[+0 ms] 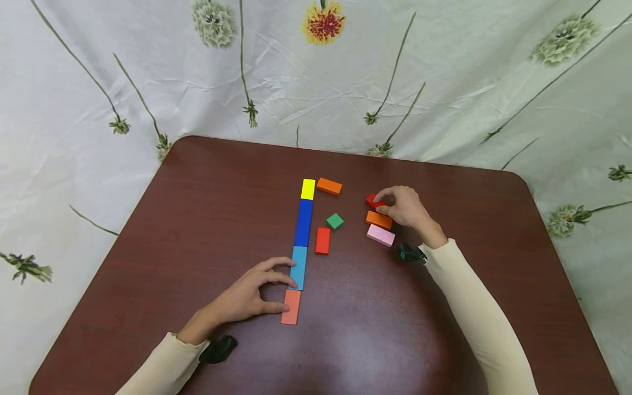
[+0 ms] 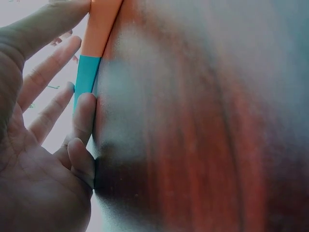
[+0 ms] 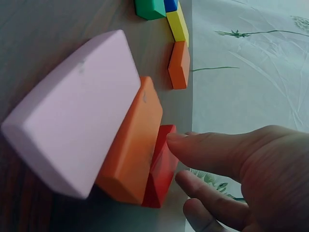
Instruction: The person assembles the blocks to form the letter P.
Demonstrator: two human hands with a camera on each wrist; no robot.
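My left hand (image 1: 244, 296) rests along a straight row of flat blocks, fingertips on the light blue block (image 1: 298, 269) and thumb at the salmon block (image 1: 291, 307). Its fingers are loosely bent in the left wrist view. Beyond these, the row continues with dark blue (image 1: 303, 222) and ends in a yellow block (image 1: 308, 189). At the right, my right hand (image 1: 405, 207) pinches a red block (image 1: 371, 199) between thumb and index finger. Right beside it lie an orange block (image 3: 133, 145) and a pink block (image 3: 77, 111), side by side.
Right of the row lie a second orange block (image 1: 329, 186), a green block (image 1: 334, 221) and another red block (image 1: 322, 241). All are on a dark brown table (image 1: 212, 192) with rounded far corners. Flower-printed white cloth (image 1: 276, 71) hangs behind it.
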